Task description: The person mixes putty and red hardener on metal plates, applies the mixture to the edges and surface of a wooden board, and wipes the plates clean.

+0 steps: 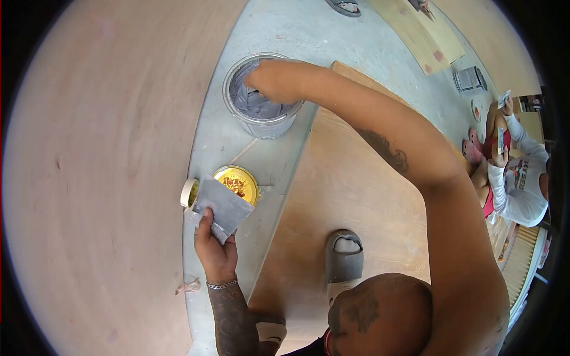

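Observation:
My left hand [217, 246] grips a flat grey plate [222, 204] with the thumb on top of it. Part of a yellow round lid [240, 181] on the floor shows behind the plate. My right hand [273, 82] reaches into a metal bucket [267, 127] of grey paste [261, 108]. Its fingers are curled down inside the rim, and what they hold is hidden. The bucket stands upright on the grey floor, above the lid in view.
A large wooden panel [107, 178] fills the left side. Another board [344, 178] lies under my slippered foot [344, 255]. At the right a seated person [522, 178] holds flat tools near a second bucket [469, 80]. A small round container [189, 193] touches the left panel's edge.

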A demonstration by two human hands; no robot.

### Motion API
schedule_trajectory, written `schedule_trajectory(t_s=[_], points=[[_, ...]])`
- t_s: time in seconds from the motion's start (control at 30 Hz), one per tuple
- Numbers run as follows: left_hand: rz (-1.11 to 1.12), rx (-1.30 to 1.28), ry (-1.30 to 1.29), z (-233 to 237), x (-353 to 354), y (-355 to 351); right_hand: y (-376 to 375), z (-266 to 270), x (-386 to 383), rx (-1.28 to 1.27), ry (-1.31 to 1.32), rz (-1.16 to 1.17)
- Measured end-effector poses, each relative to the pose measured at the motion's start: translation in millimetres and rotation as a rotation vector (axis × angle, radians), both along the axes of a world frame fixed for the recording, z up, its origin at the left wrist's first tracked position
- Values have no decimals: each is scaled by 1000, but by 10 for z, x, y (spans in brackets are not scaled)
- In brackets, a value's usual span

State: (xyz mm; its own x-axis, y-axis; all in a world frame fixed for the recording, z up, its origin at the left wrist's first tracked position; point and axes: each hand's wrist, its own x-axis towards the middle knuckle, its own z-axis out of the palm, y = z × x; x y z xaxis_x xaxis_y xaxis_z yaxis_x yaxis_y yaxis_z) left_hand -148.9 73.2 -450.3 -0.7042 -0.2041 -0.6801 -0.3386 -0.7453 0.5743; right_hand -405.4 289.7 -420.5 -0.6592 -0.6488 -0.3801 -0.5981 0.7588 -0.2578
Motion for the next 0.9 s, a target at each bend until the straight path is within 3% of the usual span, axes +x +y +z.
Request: schedule_trajectory(t_s=[0.2,0.47,0.7,0.77,0.9], points=[[4,11,-65,-114,-8,141,-46,-203,-31,1,-30,74],[4,30,-32,9,-114,198,-238,-386,-132,193,-88,126],[20,5,-82,-44,14,215,-395,-687,-173,167,-134,76],[17,5,-80,-23,44,219,-417,-714,-221,237,-216,195],[13,-9,-69,0,73,186,-347,-633,-254,214,-235,172]])
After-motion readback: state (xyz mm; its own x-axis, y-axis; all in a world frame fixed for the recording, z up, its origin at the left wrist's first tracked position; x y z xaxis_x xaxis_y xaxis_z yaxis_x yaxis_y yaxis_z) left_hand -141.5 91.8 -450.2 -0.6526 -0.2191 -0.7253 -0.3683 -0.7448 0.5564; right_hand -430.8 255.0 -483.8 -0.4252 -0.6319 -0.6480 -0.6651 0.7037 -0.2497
